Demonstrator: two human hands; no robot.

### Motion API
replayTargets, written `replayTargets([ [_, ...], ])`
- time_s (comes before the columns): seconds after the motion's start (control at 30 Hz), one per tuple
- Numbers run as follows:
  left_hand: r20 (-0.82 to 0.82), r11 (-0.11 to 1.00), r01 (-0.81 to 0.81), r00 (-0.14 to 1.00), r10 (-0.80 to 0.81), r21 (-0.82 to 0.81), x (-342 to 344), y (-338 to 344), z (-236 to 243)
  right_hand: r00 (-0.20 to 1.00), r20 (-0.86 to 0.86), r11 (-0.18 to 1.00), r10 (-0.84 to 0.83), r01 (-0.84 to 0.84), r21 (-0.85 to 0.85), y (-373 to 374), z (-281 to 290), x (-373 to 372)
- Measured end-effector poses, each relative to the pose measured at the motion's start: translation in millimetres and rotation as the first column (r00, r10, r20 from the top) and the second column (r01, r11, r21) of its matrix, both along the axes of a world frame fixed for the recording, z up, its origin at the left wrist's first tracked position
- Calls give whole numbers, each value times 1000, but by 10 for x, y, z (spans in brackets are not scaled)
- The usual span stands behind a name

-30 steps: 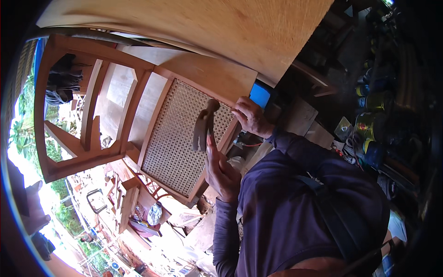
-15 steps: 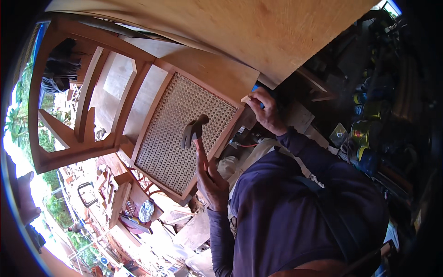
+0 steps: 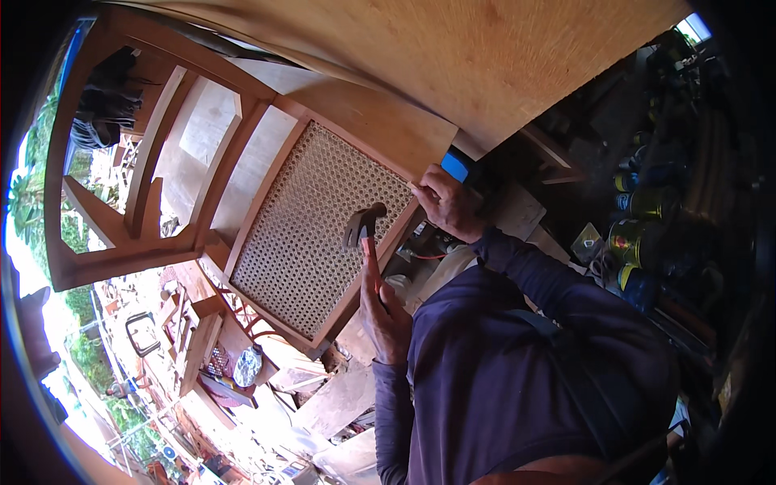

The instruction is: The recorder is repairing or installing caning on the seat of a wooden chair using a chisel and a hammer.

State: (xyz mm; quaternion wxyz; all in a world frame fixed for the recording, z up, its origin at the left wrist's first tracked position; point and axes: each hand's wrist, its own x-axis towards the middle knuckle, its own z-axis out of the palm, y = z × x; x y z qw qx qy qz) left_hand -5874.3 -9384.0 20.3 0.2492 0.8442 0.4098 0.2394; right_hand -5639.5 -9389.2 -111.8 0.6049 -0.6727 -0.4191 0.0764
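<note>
A hammer [image 3: 368,230] with a dark claw head and reddish handle is held by my left hand [image 3: 386,325], its fingers closed around the handle. The head is over the woven cane panel [image 3: 311,218] of a brown wooden chair [image 3: 206,190]. At the panel's upper right corner, my right hand [image 3: 449,206] is closed in a pinch against the frame. A small pale piece, like a wood sliver [image 3: 415,187], shows at its fingertips, mostly hidden. The cane fills the wooden frame from edge to edge.
A large plywood sheet [image 3: 517,56] overhangs the far side. Wood offcuts and a crate-like wooden piece [image 3: 202,339] lie below the chair at left. Cans [image 3: 634,242] stand in the dark area at right. A blue object [image 3: 455,166] is behind my right hand.
My right hand has come down onto the panel's corner, bringing the small pale piece to the frame. My left hand and the hammer have shifted right, nearer that corner.
</note>
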Motion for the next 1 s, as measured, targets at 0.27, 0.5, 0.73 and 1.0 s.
replayTargets([
  [0.27,117,986,106,986,-121,131,479,66,346,994,108,1000,-8,6,17,-46,39,50],
  [0.5,-146,974,223,966,-215,46,556,125,89,997,79,1000,3,-3,-6,-72,90,47],
  [0.73,26,998,-51,998,52,-40,-54,-20,191,997,47,997,68,-66,-33,-65,106,6],
  [1.0,-20,794,-512,844,536,-329,-1392,-618,-331,922,120,930,368,-366,-46,216,249,-186],
])
